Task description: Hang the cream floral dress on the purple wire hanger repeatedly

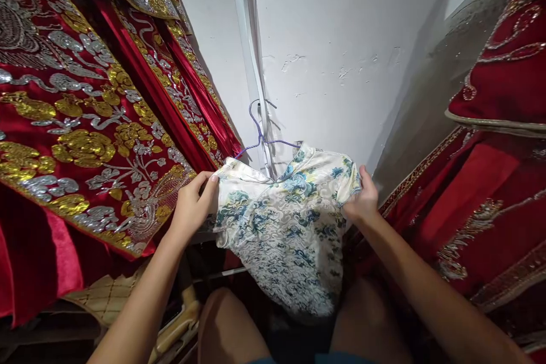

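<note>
A white floral blouse (294, 222) with blue, green and yellow print hangs on a purple wire hanger (260, 136). The hanger's hook is up at a metal rail on the wall. With its fingers closed, my left hand (198, 199) pinches the sleeve on the left side. On the other side, my right hand (362, 196) grips the right sleeve between thumb and fingers. The blouse is spread between both hands, its V-shaped neckline at the top and its hem above my knees.
Red garments with gold and silver embroidery (85, 142) hang at the left. More red beaded garments (478, 193) are at the right. A pale wall (333, 40) with a vertical metal rail (247, 28) stands ahead. Wooden chair parts (177, 324) show at lower left.
</note>
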{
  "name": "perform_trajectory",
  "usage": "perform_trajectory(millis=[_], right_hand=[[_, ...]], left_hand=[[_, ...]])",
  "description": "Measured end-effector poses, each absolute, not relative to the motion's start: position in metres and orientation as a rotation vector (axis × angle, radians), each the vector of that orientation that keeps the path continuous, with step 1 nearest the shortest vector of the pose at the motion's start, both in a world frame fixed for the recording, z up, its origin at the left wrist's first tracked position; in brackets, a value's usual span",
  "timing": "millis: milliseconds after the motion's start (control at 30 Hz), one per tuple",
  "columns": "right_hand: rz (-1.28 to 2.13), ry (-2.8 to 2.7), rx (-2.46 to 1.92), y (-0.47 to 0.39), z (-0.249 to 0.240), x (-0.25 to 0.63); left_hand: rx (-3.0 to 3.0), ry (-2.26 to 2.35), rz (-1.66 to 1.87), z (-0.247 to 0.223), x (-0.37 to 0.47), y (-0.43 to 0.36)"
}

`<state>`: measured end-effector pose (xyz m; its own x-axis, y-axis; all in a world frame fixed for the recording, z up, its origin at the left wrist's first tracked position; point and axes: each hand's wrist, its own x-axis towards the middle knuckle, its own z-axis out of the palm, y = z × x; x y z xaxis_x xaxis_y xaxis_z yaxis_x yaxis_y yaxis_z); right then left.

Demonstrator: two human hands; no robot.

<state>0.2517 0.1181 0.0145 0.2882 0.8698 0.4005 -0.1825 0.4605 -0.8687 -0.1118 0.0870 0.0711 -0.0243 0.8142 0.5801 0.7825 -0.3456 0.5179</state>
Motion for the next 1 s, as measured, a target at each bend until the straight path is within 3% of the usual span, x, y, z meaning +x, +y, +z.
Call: perform_trajectory(millis=[167, 300, 400, 500, 567, 733, 867, 1000], right_hand=[[0.797, -0.907, -0.736, 0.125, 0.06, 0.26], [0.817, -1.249, -0.68, 0.091, 0.111, 0.238], [0.974, -1.756, -0.536, 0.04, 0.121, 0.22], [1.039, -2.288, -0.284, 0.008, 0.107, 0.209], [0.921, -2.316, -0.368, 0.007, 0.087, 0.205], [0.933, -1.884, -0.893, 0.032, 0.024, 0.196], [1.226, -1.582, -0.919, 0.019, -0.021, 0.198], [1.4, -1.157, -0.939, 0.009, -0.028, 0.222]], left_hand=[[2.163, 1.73, 1.386, 0.087, -0.098, 0.093], [2.108, 1.737, 1.502, 0.097, -0.085, 0.104], [1.81, 1.644, 1.742, 0.091, -0.082, 0.106], [1.477, 1.535, 1.92, 0.079, -0.078, 0.101], [1.436, 1.392, 1.898, 0.072, -0.071, 0.095], [1.362, 0.803, 1.406, 0.05, -0.035, 0.084], [1.107, 0.541, 1.107, 0.031, -0.008, 0.07], [0.945, 0.496, 1.072, 0.03, 0.0, 0.046]])
